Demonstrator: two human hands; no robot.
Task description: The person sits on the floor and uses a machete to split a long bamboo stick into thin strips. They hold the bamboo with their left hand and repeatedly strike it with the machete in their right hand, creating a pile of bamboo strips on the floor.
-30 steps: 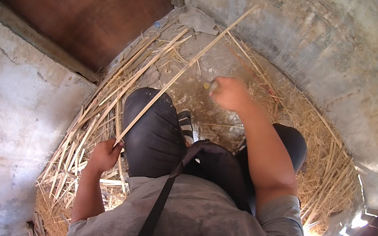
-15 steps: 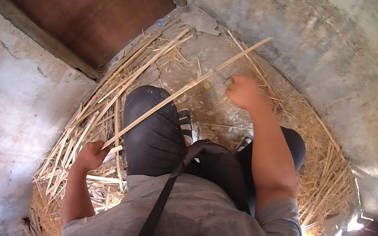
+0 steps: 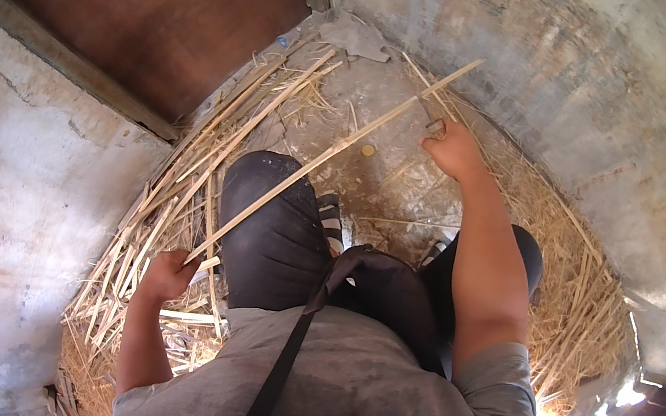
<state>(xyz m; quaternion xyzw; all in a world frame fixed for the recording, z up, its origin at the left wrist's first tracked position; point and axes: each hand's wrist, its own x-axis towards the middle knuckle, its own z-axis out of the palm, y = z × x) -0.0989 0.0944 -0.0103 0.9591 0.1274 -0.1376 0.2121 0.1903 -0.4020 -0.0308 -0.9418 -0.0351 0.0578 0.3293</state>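
Observation:
My left hand (image 3: pixel 168 275) is closed around the near end of a long, pale bamboo strip (image 3: pixel 335 150). The strip slants away over my left knee (image 3: pixel 264 197), its far end up toward the back wall. My right hand (image 3: pixel 454 151), out past my right knee, is closed on a thin dark knife (image 3: pixel 425 111). The blade points up and left and meets or crosses the strip near its far end; whether it cuts in cannot be made out. My fingers hide the knife's handle.
Split bamboo strips (image 3: pixel 179 182) lie piled along the left wall. Shavings and more strips (image 3: pixel 571 310) heap up at the right. A brown door panel (image 3: pixel 156 2) stands at the back left, a stained wall (image 3: pixel 534 57) at the back right. A small round disc (image 3: pixel 368 150) lies on the floor.
My right hand has moved outward and slightly up, bringing the knife toward the strip's far part. My left hand and the strip have shifted only slightly.

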